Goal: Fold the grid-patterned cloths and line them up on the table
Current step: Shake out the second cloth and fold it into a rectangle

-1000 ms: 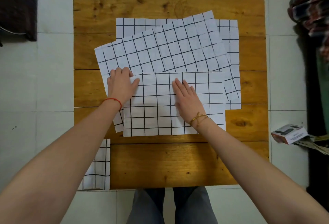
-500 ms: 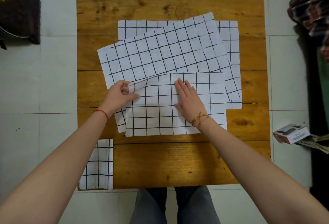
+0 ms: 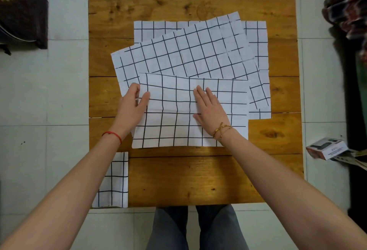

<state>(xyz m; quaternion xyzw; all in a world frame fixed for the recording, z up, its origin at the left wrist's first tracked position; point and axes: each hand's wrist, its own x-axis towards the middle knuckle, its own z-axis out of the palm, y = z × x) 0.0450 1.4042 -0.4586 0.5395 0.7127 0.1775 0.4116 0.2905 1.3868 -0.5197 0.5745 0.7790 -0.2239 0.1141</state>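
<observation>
Two hands on the folded grid cloth (image 3: 190, 114) mid-tabletop (image 3: 194, 178), left hand (image 3: 132, 105) pinched its left edge, right hand (image 3: 211, 108) lay flat on it, another folded cloth (image 3: 115, 182) at near-left corner.

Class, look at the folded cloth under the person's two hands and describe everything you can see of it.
The folded cloth is white with a thin black grid and looks like light fabric. It lies as a wide rectangle near the middle of the wooden table, overlapping the near edge of a tilted grid cloth. Its left edge is raised slightly, pinched by the left hand. The right hand presses flat on its middle. Grid lines bend near the lifted edge.
</observation>
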